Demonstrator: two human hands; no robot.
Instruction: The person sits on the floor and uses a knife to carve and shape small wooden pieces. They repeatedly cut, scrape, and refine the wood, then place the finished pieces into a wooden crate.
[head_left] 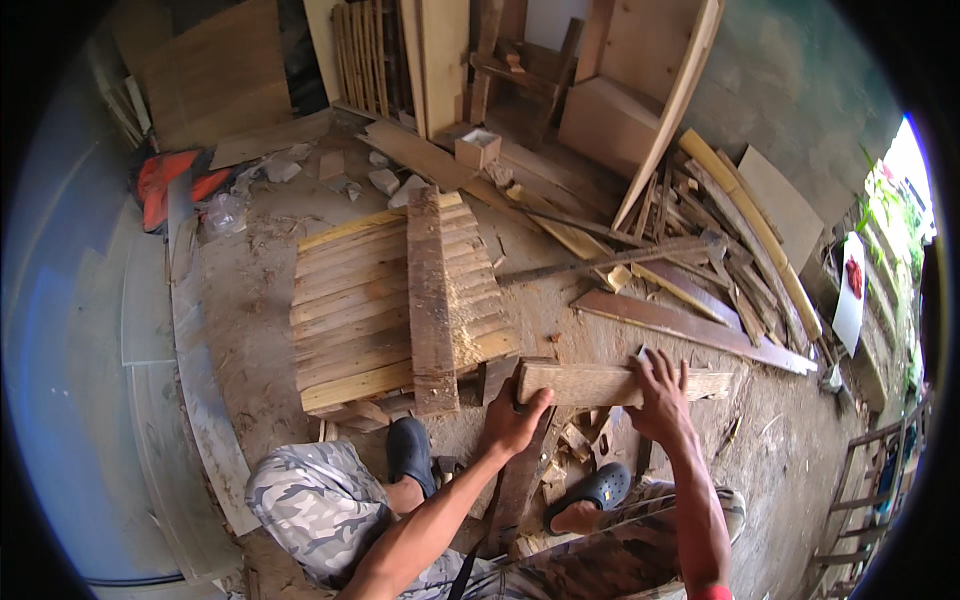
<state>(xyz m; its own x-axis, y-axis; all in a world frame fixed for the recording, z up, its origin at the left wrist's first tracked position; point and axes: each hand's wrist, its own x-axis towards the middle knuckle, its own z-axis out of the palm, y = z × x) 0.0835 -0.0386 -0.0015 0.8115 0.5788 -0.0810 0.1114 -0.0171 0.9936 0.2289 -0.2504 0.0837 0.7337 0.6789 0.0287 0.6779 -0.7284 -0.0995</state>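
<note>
A short, thick wooden board (pixel 590 384) lies crosswise in front of me, its worn face toward me. My left hand (pixel 515 418) is closed around its left end, the thumb pressed on the near face. Nearer the other end, my right hand (pixel 662 398) grips the board, fingers reaching over its far edge. A small pale, flat piece (pixel 643 352) shows by those fingertips; its kind is unclear. Under the board, a dark wooden beam (pixel 522 480) runs between my feet, with offcuts (pixel 575 440) beside it.
A slatted wooden panel (pixel 350 310) lies left of my hands, crossed by a dark plank (pixel 428 300) sprinkled with shavings. A long brown board (pixel 690 330) and a heap of scrap wood (pixel 750 260) lie at right. Cabinets (pixel 615 120) stand behind; an orange cloth (pixel 160 185) lies far left.
</note>
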